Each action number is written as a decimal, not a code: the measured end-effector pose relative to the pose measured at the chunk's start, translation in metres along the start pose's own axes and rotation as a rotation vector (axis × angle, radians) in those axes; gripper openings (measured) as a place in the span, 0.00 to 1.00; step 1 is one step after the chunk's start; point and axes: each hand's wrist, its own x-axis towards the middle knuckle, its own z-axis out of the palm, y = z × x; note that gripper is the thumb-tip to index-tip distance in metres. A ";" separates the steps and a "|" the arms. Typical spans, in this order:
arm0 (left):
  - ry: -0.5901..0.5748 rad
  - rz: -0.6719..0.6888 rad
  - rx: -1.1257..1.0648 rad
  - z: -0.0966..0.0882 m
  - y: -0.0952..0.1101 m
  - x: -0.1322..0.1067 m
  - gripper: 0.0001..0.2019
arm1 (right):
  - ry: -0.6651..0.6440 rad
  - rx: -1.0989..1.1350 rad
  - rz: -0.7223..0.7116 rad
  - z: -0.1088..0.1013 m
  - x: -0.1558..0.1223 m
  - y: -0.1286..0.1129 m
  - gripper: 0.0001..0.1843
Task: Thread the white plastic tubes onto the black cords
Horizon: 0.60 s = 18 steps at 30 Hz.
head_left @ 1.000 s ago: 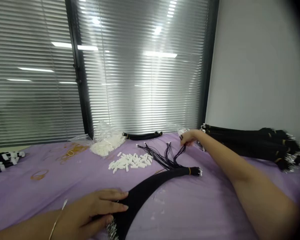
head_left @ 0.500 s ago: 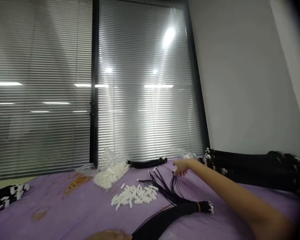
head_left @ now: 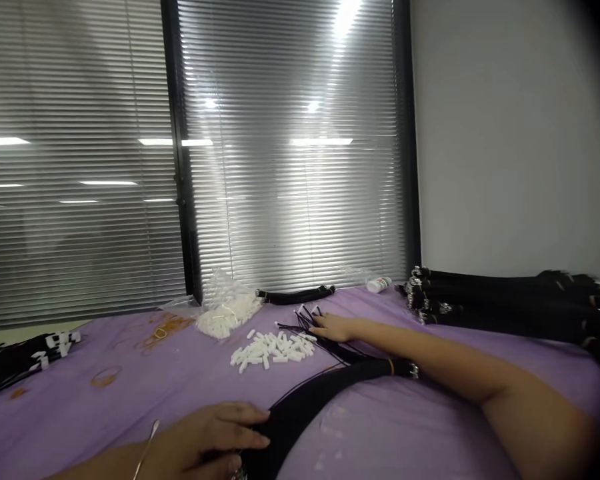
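Our L hand (head_left: 215,433) lies spread on black cord bundle (head_left: 305,400), pinning it steady; R hand (head_left: 333,327) flat on loose strands (head_left: 307,327), pinch unclear.

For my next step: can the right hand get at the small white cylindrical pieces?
Likely yes: the right hand, on thin black cords, lies beside the pile of small white cylindrical pieces; nothing stands between.
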 end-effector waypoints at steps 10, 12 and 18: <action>0.026 0.013 -0.013 0.001 0.002 0.000 0.19 | 0.029 -0.014 -0.001 0.005 0.005 0.004 0.40; 0.060 0.015 -0.023 0.003 0.003 0.001 0.19 | 0.027 -0.011 0.000 0.006 0.005 0.003 0.39; 0.091 0.022 -0.042 0.004 0.004 0.001 0.18 | -0.053 -0.008 0.022 -0.006 0.000 -0.004 0.34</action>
